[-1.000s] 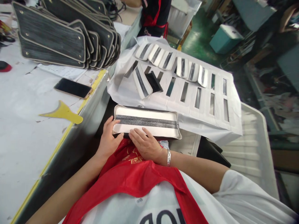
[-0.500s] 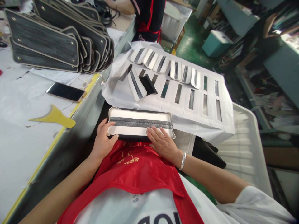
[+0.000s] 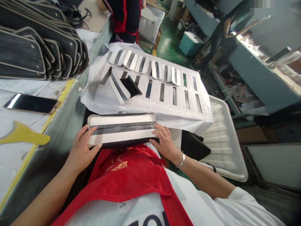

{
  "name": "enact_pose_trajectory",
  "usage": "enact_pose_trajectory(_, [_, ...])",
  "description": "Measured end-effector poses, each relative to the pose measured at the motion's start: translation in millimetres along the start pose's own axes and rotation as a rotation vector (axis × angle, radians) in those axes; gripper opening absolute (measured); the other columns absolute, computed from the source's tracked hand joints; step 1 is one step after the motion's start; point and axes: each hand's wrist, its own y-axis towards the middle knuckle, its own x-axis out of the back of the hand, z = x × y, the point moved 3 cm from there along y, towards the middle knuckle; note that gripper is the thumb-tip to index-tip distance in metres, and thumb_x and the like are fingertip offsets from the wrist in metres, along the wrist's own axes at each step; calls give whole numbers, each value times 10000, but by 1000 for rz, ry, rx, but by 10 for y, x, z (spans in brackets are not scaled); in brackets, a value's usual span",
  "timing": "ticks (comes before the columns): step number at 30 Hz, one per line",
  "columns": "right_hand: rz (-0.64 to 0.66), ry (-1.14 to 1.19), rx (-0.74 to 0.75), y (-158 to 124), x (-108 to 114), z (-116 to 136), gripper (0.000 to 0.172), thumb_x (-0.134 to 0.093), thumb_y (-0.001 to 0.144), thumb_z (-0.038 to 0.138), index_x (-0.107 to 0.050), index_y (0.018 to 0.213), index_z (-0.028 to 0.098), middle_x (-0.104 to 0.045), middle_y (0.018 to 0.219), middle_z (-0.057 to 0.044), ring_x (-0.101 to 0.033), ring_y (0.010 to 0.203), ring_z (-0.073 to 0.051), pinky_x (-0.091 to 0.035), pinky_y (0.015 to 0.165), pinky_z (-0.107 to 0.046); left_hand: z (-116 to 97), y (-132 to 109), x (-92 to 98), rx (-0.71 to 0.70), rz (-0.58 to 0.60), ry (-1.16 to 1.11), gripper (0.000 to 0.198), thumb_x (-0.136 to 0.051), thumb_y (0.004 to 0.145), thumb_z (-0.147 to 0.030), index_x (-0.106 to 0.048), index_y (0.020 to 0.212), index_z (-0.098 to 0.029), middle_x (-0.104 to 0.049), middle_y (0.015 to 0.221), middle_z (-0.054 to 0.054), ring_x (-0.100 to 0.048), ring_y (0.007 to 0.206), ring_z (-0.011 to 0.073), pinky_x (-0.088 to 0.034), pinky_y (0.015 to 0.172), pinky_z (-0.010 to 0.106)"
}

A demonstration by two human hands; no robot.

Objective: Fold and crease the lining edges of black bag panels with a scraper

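A long white panel (image 3: 122, 135) with rounded, slightly raised edges and a dark grey strip down its middle lies in front of my waist, on something black. My left hand (image 3: 83, 149) grips its left end, fingertips over the top and thumb at the near edge. At the right end, my right hand (image 3: 166, 141) holds it in the same way, fingers on the corner and thumb at the near side. Beyond it, a similar striped white panel (image 3: 118, 86) leans by a black folded piece (image 3: 131, 86) on a white slotted sheet (image 3: 141, 105).
Several smaller striped white pieces (image 3: 157, 69) line the sheet's far side. To the left, a table holds stacked dark panels (image 3: 21, 47), a phone (image 3: 31, 103) and a yellow scraper-like tool (image 3: 25, 133). A white ribbed tray (image 3: 225, 135) stands right. Another person (image 3: 124, 18) stands beyond.
My right hand has moved from the panel's face to its right end. My left hand still holds the left end. The view has shifted to the right.
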Motion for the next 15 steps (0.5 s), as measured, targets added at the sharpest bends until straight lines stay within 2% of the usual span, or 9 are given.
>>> enact_pose_trajectory(2, [-37,50,-48,-1,-68,34,178,-557,859,340,-557,926,176,-489,1340,-131,-368,1309,-245,-228,1097,-488,-76,36,10,-44,-14,54,527,-539,791,-337,-454,1291,-197,-337,1422,142,-323,1326,339,-273,1100,529])
enact_pose_trajectory(4, [-50,68,-91,14,-116,78,146,-567,845,326,-534,850,183,-493,1329,-138,-369,1304,-262,-252,1078,-505,-103,65,17,-26,-19,59,534,-542,787,-340,-454,1289,-182,-323,1435,145,-325,1329,327,-269,1106,511])
enact_pose_trajectory(8, [-8,22,-105,133,-90,104,141,-580,810,288,-516,873,179,-471,1334,-169,-385,1280,-308,-301,1023,-551,29,114,8,115,-10,-87,741,-622,737,-374,-316,1384,-181,-250,1488,152,-255,1375,304,-256,1115,494])
enact_pose_trajectory(11, [10,15,-15,414,8,196,190,-585,804,285,-522,945,175,-481,1318,-159,-427,1233,-309,-304,1013,-564,200,208,-6,232,13,-317,826,-650,718,-409,-258,1412,-193,-359,1448,139,-374,1319,276,-361,1061,448])
enact_pose_trajectory(13, [24,59,94,701,37,402,181,-553,839,278,-540,980,165,-516,1261,-145,-469,1174,-274,-358,997,-491,308,326,14,316,-18,-411,729,-605,759,-410,-315,1384,-171,-490,1350,132,-508,1203,245,-448,978,399])
enact_pose_trajectory(15, [83,101,233,1020,-32,720,186,-479,889,227,-559,1038,150,-574,1131,-119,-515,1069,-222,-420,942,-381,385,492,69,343,-56,-297,568,-523,818,-393,-417,1311,-132,-586,1225,131,-592,1068,218,-492,901,361])
